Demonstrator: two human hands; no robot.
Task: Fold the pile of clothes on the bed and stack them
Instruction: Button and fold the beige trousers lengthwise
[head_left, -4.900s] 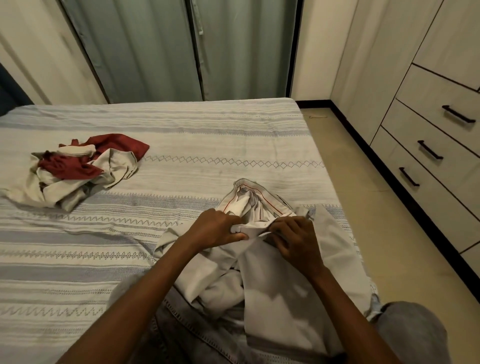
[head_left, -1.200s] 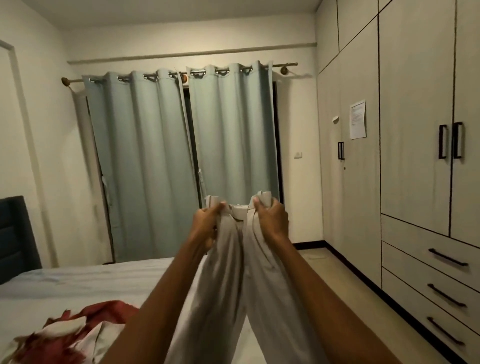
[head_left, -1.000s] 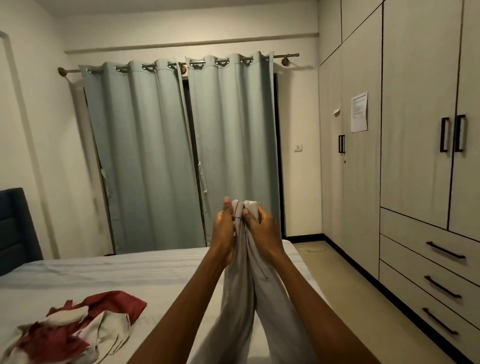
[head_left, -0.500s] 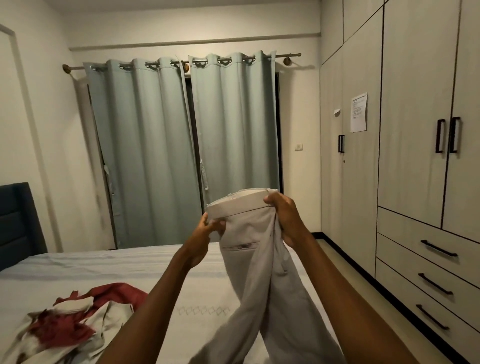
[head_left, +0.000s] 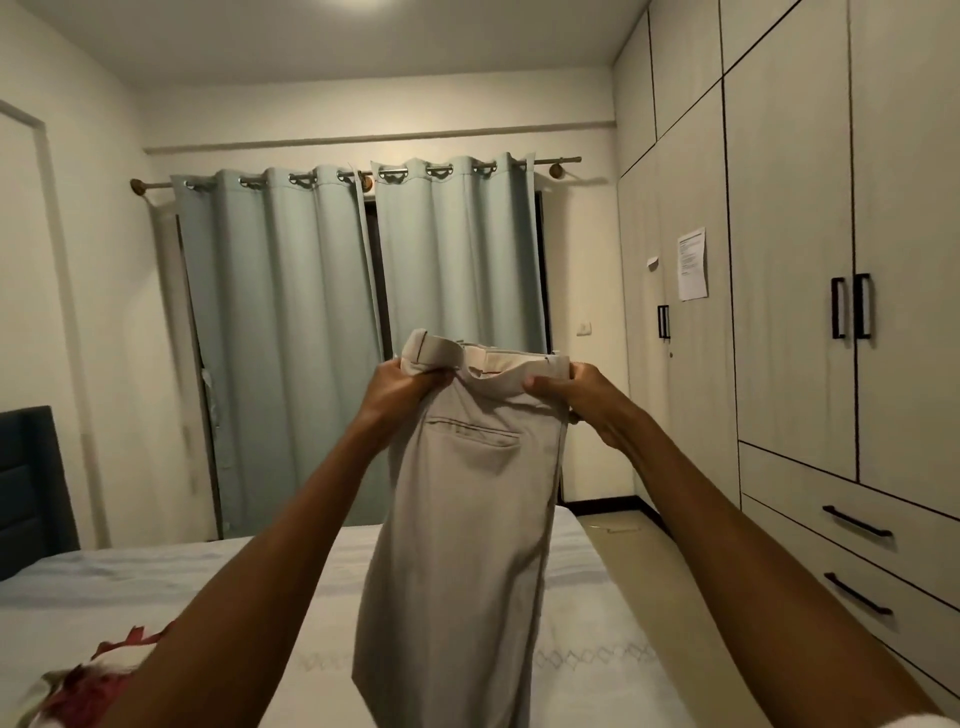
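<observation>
Trousers (head_left: 467, 519) hang in the air above the bed's (head_left: 597, 623) right edge, halved lengthwise, with left hand (head_left: 400, 387) and right hand (head_left: 582, 395) pinching the waistband's 2 ends. Best keep it taut and level, legs aligned, then lower flat onto the bed.

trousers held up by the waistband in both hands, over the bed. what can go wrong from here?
1. The left hand and right hand only pinch the waistband ends of the beige trousers; one slipping would likely undo the leg alignment.
2. The legs hang over the bed with their lower ends out of frame, so they may crumple when lowered.
3. The unfolded pile lies close at lower left; the trousers could land on it.
</observation>
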